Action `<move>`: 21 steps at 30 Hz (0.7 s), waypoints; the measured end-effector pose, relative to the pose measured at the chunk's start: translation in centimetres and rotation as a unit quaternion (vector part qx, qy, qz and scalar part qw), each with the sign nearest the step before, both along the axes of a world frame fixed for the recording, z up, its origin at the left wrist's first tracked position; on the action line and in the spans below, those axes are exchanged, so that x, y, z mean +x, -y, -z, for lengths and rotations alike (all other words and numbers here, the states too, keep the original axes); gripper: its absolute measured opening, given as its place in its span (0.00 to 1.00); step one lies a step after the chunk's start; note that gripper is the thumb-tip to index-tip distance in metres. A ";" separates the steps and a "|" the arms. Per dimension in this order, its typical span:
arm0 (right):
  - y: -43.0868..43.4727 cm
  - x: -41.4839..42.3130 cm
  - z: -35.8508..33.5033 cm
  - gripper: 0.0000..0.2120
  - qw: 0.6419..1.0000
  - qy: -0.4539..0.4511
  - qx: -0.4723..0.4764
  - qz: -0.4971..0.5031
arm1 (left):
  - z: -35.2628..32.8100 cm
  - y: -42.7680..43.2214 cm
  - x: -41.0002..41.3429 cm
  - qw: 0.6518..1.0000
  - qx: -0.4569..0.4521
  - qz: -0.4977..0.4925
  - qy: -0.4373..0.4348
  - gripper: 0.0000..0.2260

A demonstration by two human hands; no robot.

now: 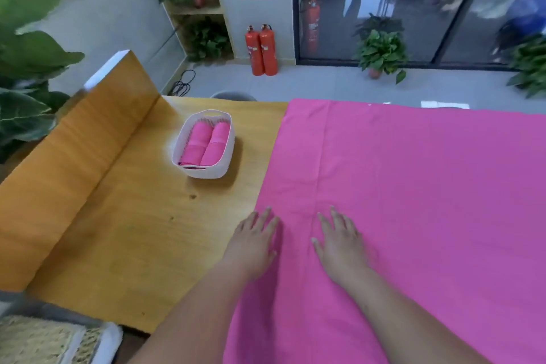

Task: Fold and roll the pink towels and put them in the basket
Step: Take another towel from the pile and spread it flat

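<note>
From my remote seat I judge this to be the smoothing step before the first fold. The pink towel [413, 201] lies spread flat on the wooden table [118, 230], covering its right part, with the left edge running away from me. Both hands lie flat, fingers straight and slightly spread, gripping nothing. The left hand [255, 241] rests across the towel's left edge. The right hand [339, 245] presses the cloth just beside a crease that runs from near to far.

Next I would need to pinch an edge or corners and carry them across.

The towel runs out of view to the right and below, so I cannot tell its long axis. The white basket [206, 173] stands apart to the left, holding two rolled towels [204, 142] side by side, lengthwise, pointing away from me.
</note>
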State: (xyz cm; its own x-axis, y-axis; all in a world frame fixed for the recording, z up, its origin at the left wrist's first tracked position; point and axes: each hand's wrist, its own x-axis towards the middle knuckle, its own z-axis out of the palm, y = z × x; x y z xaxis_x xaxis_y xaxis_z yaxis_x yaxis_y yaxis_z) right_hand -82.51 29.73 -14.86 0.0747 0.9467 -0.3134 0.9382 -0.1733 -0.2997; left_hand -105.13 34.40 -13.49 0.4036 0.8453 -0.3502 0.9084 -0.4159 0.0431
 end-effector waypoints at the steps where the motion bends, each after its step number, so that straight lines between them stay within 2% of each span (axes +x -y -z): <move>1: 0.2 -1.0 0.0 0.33 1.000 0.000 -0.005 0.017 | 0.3 -0.8 -0.7 1.000 -0.007 0.029 0.001 0.39; 9: 0.5 -9.3 -0.2 0.34 0.995 0.031 -0.015 0.091 | 2.0 -5.8 -7.3 0.976 -0.003 0.215 0.026 0.43; 15: 1.1 -14.9 0.3 0.35 0.992 0.046 -0.031 0.115 | 3.1 -6.1 -10.8 0.969 0.000 0.233 0.082 0.39; 21: 0.2 -18.1 -0.1 0.35 0.990 0.061 -0.025 0.123 | 3.4 -9.6 -12.7 0.955 0.033 0.283 0.084 0.35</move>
State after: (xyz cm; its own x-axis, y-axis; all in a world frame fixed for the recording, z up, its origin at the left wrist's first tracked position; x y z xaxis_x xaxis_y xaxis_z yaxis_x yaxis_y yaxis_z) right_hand -100.64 29.54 -14.74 0.3414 0.8785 -0.3342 0.8942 -0.4131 -0.1724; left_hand -117.79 44.00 -16.85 0.8481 0.4935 -0.1927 0.5201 -0.8449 0.1252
